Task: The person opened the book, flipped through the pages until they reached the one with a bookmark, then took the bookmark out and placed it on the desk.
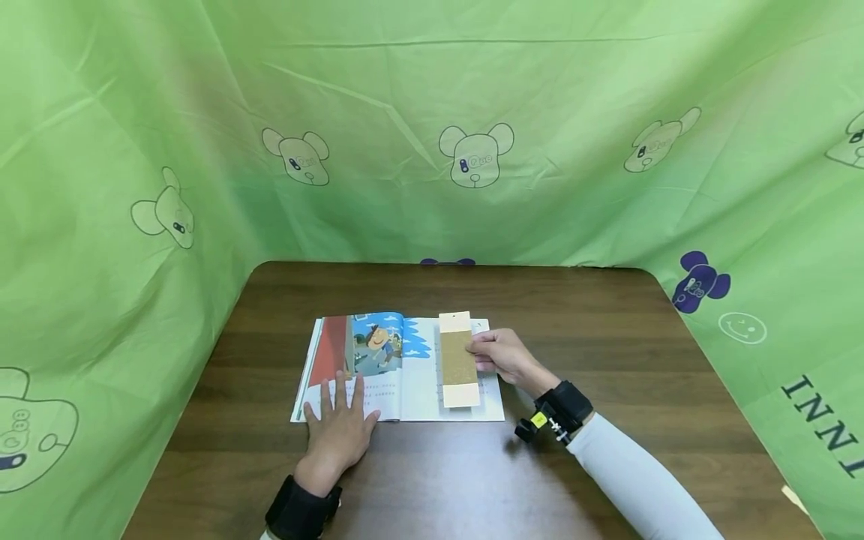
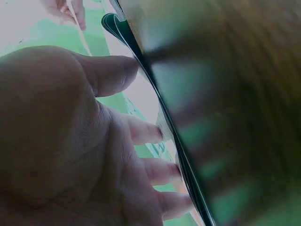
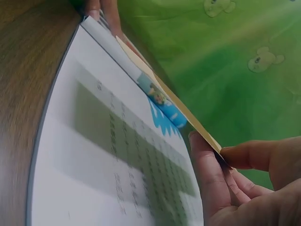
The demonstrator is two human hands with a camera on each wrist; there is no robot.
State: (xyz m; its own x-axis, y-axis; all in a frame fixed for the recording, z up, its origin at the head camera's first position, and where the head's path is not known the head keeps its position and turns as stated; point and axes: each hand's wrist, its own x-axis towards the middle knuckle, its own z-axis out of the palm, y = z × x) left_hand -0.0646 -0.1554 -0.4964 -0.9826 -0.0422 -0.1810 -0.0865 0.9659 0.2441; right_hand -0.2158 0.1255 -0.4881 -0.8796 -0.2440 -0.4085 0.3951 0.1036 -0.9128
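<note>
A picture book (image 1: 420,394) lies spread on the table, with a coloured drawing of a figure in a hat on its left page. Flat on the lower part of that page rests my left hand (image 1: 337,435), fingers spread; the left wrist view shows its fingertips touching the paper. My right hand (image 1: 506,356) pinches the long edge of a bookmark (image 1: 458,360), a tan strip with cream ends and a small hole near the top. In the right wrist view the bookmark (image 3: 190,117) is raised above the right page, its shadow falling across the printed text.
The brown wooden table (image 1: 574,300) extends around the book on all sides. A green cloth (image 1: 378,90) printed with bear faces hangs behind it and at both sides. A small pale item (image 1: 794,498) is at the table's right edge.
</note>
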